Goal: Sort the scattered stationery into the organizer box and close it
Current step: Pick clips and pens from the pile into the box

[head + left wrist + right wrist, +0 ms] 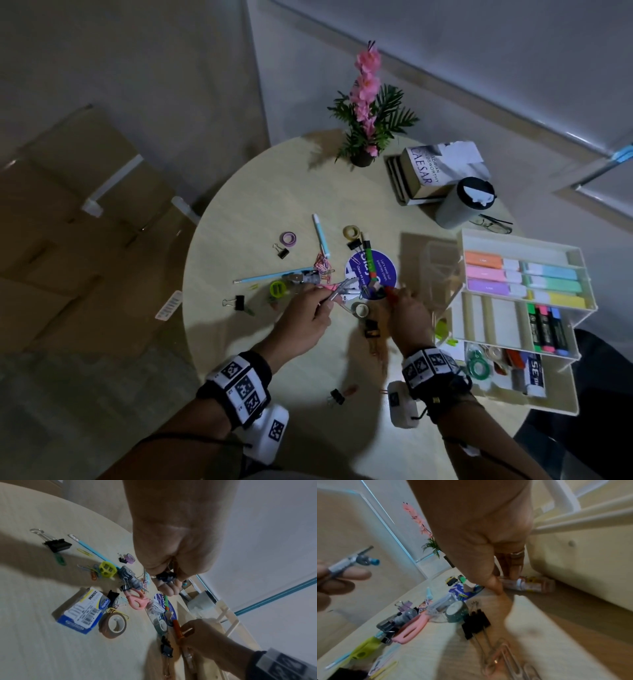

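Note:
My left hand [327, 303] hovers over the stationery pile and grips a metal drawing compass [339, 289], whose dark hinge [166, 577] shows between the fingers. It appears as a silver tool [351, 559] in the right wrist view. My right hand [399, 294] pinches an orange pen [178, 628] lying on the table beside the open cream organizer box [503, 322]. Highlighters and markers fill the box's upper trays. Pink scissors [137, 600], a paper clip box [80, 609], a tape roll [114, 624] and black binder clips [476, 620] lie between my hands.
More items are scattered on the round table: a blue pencil [274, 275], a white-blue pen [321, 236], purple tape [288, 238] and a yellow-green sharpener [277, 287]. At the back stand a flower pot [363, 159], books [442, 171], a tumbler [462, 202] and glasses [493, 224].

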Available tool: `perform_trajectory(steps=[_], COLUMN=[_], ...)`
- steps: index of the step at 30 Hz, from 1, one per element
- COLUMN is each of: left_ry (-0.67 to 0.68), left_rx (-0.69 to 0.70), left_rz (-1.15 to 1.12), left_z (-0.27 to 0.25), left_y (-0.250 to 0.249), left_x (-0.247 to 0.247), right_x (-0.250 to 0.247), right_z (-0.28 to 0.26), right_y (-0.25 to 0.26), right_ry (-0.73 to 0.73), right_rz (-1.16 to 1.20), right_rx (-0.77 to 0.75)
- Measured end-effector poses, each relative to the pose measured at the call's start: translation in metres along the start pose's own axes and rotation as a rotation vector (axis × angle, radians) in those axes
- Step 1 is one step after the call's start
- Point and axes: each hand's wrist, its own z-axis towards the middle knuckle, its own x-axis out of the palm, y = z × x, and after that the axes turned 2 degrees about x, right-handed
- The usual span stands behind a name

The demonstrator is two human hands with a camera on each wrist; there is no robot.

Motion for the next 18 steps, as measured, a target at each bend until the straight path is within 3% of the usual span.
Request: perform_trajectory(steps=[5, 9, 14, 18], left_ry=[-0.063, -0.153, -0.218, -0.192], left_rx=[0.008, 0.026, 0.206, 0.366], left_rz=[-0.023, -0.036, 0.087, 0.247], left_z=[0.011, 0.037, 0.091, 0.138], left_y=[-0.015, -0.048, -0.107, -0.163], left_x=[-0.004, 0.005, 0.035, 0.078], right_x=[-0.012, -0.058, -0.139, -0.177], right_z=[-0.02, -0.055, -0.075, -0.059], right_y=[0.002, -0.006, -0.064, -0.132], right_ry=[-0.086, -0.12, -0.202, -0.353], right_rz=[0.208, 0.354, 0.387, 0.346], right_rx=[0.063, -0.164, -0.374, -0.375])
